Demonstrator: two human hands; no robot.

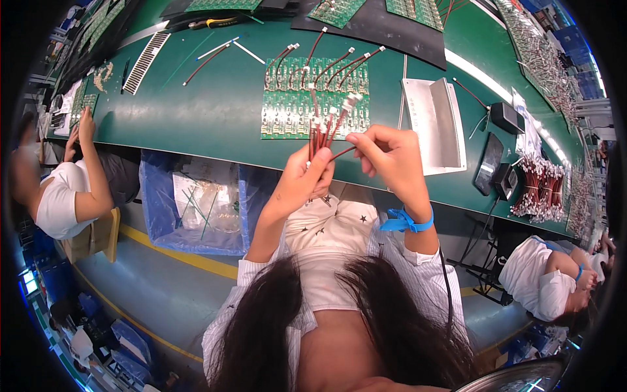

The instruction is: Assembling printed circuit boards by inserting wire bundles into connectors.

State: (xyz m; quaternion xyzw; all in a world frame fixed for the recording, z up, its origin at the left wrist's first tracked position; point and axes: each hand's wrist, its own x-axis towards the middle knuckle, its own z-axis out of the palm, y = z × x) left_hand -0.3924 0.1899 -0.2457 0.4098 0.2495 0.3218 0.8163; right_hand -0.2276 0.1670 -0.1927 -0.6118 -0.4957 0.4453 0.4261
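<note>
My left hand (304, 178) is closed round a bunch of short dark red and black wire leads (320, 138), white connectors upward, at the table's near edge. Just right of it, my right hand (395, 157) pinches the end of one lead (342, 154), which still runs to the bunch. Behind both hands lies a panel of green circuit boards (277, 117). Several leads with white plugs (349, 62) stick up and outward from its far half. The fingers of my left hand partly hide the lower ends of the bunch.
A bent metal tray (434, 124) stands right of the panel, near a phone (488, 163), a black box (507, 116) and tied wire bundles (541, 186). Below the table edge is a blue-lined bin (160, 222). A co-worker's hand (86, 127) rests far left.
</note>
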